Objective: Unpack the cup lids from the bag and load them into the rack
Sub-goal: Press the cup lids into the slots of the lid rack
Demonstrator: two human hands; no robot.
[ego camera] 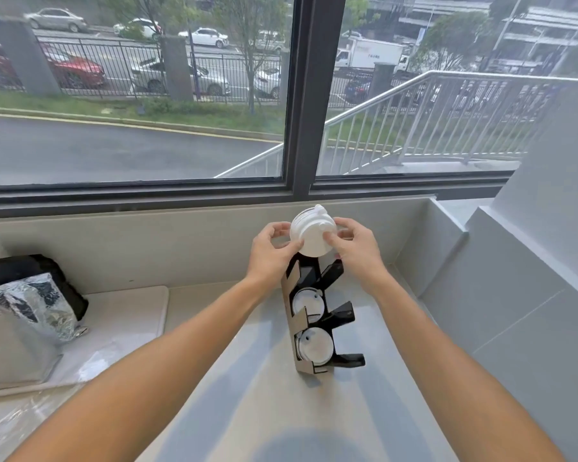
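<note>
Gripping lid stack [311,234] above rack [317,315], both hands

I see a white stack of cup lids [312,235] tilted above the black rack [317,315], whose two lower slots already hold lids.

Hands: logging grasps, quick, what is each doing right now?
Left hand: fingers gripping the stack of white lids.
Right hand: fingers gripping the same stack.

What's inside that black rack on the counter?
The black rack holds white lids in its middle slot and bottom slot. How many sit in each is hidden. The top slot is partly covered by the held lid stack.
</note>
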